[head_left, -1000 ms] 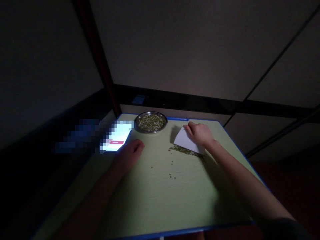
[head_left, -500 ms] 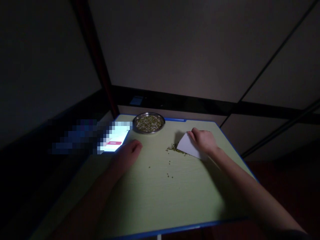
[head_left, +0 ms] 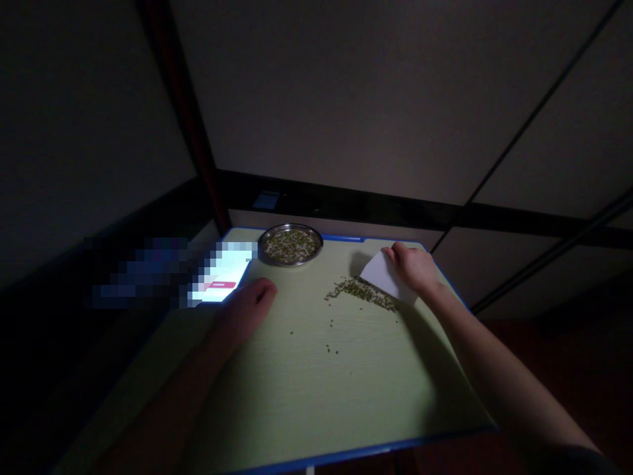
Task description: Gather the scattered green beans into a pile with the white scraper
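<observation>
My right hand (head_left: 413, 267) grips a white sheet of paper or card (head_left: 386, 272), tilted, on the right part of the table. Just to its left lies a streak of small green beans (head_left: 368, 292), looking like mung beans, with a few strays nearer to me. My left hand (head_left: 250, 303) rests on the table as a loose fist; no object shows in it. Beyond it stands a round steel plate (head_left: 291, 263) with a raised rim, strewn with the same green beans and some whitish bits.
A lit screen (head_left: 230, 270), partly pixelated, lies left of the plate beside my left hand. The pale green table (head_left: 297, 402) has a blue edge. A wall with a dark band (head_left: 366, 210) rises behind it, and another wall stands at the left.
The paper first moved right and toward me over the beans, then up and away to the right, leaving the streak uncovered. My left hand stays put; the view has shifted slightly.
</observation>
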Available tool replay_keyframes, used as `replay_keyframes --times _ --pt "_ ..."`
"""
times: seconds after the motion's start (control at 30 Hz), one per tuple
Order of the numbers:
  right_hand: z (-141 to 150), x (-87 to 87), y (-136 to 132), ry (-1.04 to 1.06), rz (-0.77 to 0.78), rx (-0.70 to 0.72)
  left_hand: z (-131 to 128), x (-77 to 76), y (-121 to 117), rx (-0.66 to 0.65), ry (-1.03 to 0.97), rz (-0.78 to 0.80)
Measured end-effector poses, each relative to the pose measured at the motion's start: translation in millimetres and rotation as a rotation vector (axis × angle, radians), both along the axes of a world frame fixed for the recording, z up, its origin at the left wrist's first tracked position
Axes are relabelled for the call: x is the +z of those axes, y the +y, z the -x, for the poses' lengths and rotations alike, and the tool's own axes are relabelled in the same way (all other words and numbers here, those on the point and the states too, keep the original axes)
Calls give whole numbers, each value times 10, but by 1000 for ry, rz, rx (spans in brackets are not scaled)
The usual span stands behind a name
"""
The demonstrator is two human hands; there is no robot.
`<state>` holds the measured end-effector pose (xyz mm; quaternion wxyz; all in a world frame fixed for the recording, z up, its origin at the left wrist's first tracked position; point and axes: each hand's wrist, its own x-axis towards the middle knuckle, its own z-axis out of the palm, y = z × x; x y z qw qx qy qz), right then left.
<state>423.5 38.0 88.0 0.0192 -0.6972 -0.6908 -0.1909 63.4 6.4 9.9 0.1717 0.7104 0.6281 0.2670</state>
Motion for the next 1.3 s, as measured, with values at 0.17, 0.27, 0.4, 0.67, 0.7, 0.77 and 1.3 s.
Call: replay_keyframes --times 0.17,0.27,0.4,0.67,0.7,0.77,1.3 --pt "73 -35 -95 -9 16 49 0 11 6 -5 -1 5" --pt "210 -51 -135 -4 26 79 4 9 7 7 -2 8" --pt "364 -35 -143 7 43 109 14 -3 9 8 -6 5" --pt "413 -96 -131 -33 26 176 0 20 -9 18 23 23" --pt "420 -106 -141 -33 27 180 -2 26 -11 15 21 22" --pt "444 -118 -171 -26 31 190 -4 33 -14 11 11 16" --pt "514 -125 -285 0 30 208 -7 35 -18 -7 -16 5"
